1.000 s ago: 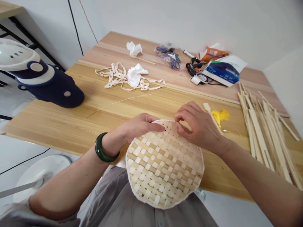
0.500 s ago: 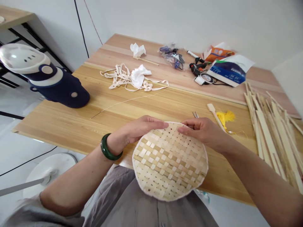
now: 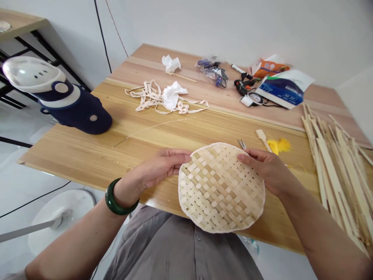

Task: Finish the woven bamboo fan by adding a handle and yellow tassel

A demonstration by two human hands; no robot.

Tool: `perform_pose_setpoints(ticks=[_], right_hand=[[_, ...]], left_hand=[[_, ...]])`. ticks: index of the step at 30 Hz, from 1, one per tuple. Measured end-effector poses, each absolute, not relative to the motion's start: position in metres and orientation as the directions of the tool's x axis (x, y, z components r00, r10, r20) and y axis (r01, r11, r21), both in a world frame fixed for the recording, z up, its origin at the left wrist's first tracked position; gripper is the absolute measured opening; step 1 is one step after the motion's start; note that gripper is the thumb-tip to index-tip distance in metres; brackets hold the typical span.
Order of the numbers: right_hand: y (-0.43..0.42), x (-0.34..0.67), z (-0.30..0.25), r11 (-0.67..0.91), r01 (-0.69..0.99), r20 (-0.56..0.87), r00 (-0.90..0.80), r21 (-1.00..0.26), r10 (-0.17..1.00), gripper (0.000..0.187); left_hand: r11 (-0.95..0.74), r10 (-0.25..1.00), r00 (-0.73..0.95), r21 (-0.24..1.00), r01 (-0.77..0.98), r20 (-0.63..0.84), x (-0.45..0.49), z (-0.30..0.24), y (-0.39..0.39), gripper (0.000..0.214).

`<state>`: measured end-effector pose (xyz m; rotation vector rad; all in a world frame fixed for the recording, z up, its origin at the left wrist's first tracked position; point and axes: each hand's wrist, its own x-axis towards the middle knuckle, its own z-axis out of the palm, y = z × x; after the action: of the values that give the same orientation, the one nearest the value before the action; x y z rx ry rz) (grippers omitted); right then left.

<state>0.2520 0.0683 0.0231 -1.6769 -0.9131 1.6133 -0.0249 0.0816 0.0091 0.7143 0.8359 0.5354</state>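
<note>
A round woven bamboo mat (image 3: pixel 221 188) with a pale bound rim is held up in front of me, over the table's front edge. My left hand (image 3: pixel 166 163) grips its left side, and my right hand (image 3: pixel 265 169) has its fingers over the right side. A dark green bangle (image 3: pixel 121 198) circles my left wrist. Just beyond the mat lie small metal tweezers or scissors (image 3: pixel 241 144), partly hidden by it. Close to my right hand are a flat wooden stick (image 3: pixel 262 138) and a yellow tassel (image 3: pixel 279 146).
A pile of long bamboo strips (image 3: pixel 335 182) lies at the table's right. Tangled pale strips with tissue (image 3: pixel 151 99) lie farther back. A navy and white appliance (image 3: pixel 70 103) stands at the left. At the back are a plastic bag (image 3: pixel 212 72), a printed booklet (image 3: pixel 282 89) and small tools.
The mat has moved right and up and turned slightly. My hands have spread apart to its two sides. The head view has also shifted a little.
</note>
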Motion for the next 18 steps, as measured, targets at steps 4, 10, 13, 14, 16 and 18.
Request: perform_pose_setpoints(ticks=[4, 10, 13, 14, 16, 18], right_hand=[[0.065, 0.250, 0.019, -0.516, 0.076, -0.517, 0.017, -0.853, 0.856, 0.029], [0.063, 0.249, 0.014, -0.434, 0.133, -0.437, 0.008, -0.891, 0.900, 0.027], [0.062, 0.247, 0.014, -0.427, 0.132, -0.429, 0.012, -0.895, 0.903, 0.027], [0.062, 0.246, 0.014, -0.428, 0.134, -0.431, 0.008, -0.894, 0.902, 0.028], [0.060, 0.245, 0.014, -0.431, 0.144, -0.435, 0.002, -0.891, 0.900, 0.029], [0.059, 0.244, 0.013, -0.426, 0.172, -0.432, -0.001, -0.888, 0.902, 0.030]], left_hand=[[0.613, 0.695, 0.553, 0.780, -0.124, -0.459, -0.020, 0.012, 0.076, 0.023], [0.596, 0.730, 0.485, 0.796, -0.106, -0.482, -0.018, 0.008, 0.074, 0.016], [0.586, 0.733, 0.514, 0.798, -0.144, -0.445, -0.017, 0.010, 0.073, 0.018], [0.585, 0.732, 0.527, 0.795, -0.163, -0.431, -0.017, 0.011, 0.073, 0.021], [0.596, 0.722, 0.546, 0.783, -0.178, -0.425, -0.014, 0.013, 0.071, 0.027], [0.623, 0.701, 0.538, 0.768, -0.145, -0.467, -0.011, 0.015, 0.070, 0.026]])
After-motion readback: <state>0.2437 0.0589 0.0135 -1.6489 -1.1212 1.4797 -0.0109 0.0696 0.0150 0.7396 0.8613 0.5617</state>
